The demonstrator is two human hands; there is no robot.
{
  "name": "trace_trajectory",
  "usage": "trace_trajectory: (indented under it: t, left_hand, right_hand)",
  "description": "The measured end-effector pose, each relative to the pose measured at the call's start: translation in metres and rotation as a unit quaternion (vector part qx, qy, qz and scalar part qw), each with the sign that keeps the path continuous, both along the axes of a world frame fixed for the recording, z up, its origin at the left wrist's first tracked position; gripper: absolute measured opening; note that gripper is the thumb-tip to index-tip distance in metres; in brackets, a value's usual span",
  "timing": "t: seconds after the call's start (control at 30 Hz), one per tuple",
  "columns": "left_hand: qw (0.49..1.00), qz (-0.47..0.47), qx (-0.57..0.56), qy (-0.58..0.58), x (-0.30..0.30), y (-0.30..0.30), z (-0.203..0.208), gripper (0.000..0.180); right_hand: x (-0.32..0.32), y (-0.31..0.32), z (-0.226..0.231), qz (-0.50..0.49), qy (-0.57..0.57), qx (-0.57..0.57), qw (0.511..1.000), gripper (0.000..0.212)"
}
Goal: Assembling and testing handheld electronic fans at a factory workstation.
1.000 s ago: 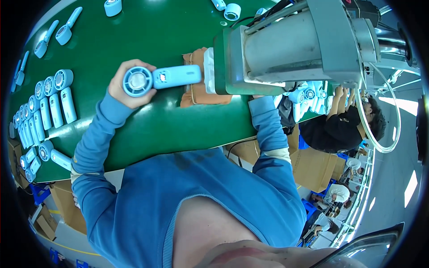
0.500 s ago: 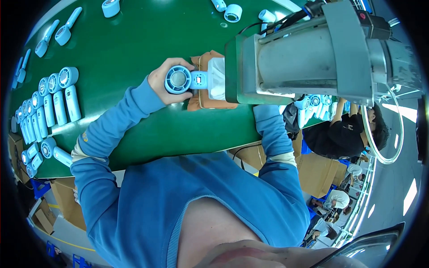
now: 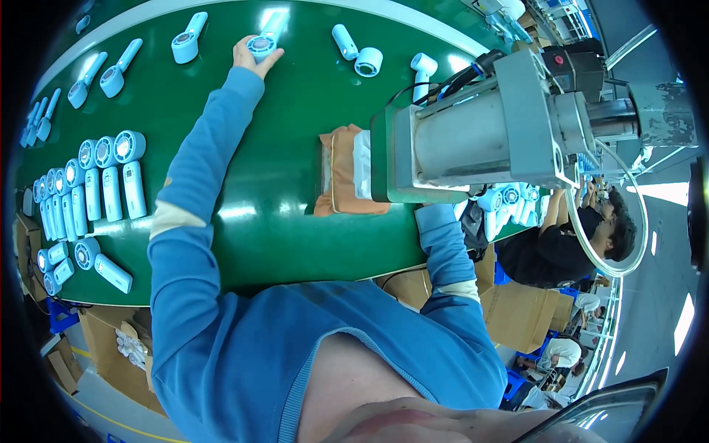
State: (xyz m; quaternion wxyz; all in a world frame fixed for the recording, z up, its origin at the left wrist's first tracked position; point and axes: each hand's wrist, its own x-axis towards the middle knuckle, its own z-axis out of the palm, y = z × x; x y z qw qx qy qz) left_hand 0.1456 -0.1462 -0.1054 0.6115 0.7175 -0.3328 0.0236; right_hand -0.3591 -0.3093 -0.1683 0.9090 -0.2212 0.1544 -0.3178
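Observation:
My left hand (image 3: 252, 57) reaches to the far side of the green table, its thumb and fingers closed round the round head of a light-blue handheld fan (image 3: 263, 46). That fan's handle points away from me. Under a grey press machine (image 3: 465, 144) lies a brown cloth-covered block (image 3: 343, 177) with a white pad (image 3: 362, 166) on it. My right forearm (image 3: 443, 229) runs up behind the press, which hides my right hand.
Upright light-blue fans (image 3: 111, 181) stand in a row on the left. More fans (image 3: 187, 44) lie along the far side. Cardboard boxes (image 3: 521, 317) stand below the table (image 3: 273, 221). A co-worker in black (image 3: 550, 244) sits at the right beside another group of fans (image 3: 509, 199).
My left hand has moved from the brown block to the far left, taking the fan off the block. The view has shifted slightly. My right arm stays behind the press.

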Motion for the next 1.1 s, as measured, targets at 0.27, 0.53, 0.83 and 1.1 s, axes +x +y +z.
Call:
trace_trajectory:
  t: [0.27, 0.53, 0.83, 1.1]
  left_hand:
    - [0.931, 0.085, 0.252, -0.252, -0.066, -0.043, 0.055, 0.075]
    - [0.942, -0.038, 0.334, 0.009, -0.133, -0.09, 0.067, 0.084]
    - [0.982, -0.107, -0.008, -0.158, -0.061, 0.003, 0.107, 0.059]
    - [0.967, -0.242, 0.077, -0.033, -0.067, 0.145, 0.101, 0.057]
  right_hand:
    - [0.004, 0.015, 0.022, -0.004, -0.167, 0.029, 0.986, 0.07]
    - [-0.054, -0.038, -0.087, 0.004, 0.128, -0.289, 0.949, 0.052]
    - [0.032, 0.061, 0.123, -0.188, 0.534, -0.778, 0.273, 0.017]
    - [0.0, 0.049, 0.083, -0.155, 0.605, -0.714, 0.316, 0.026]
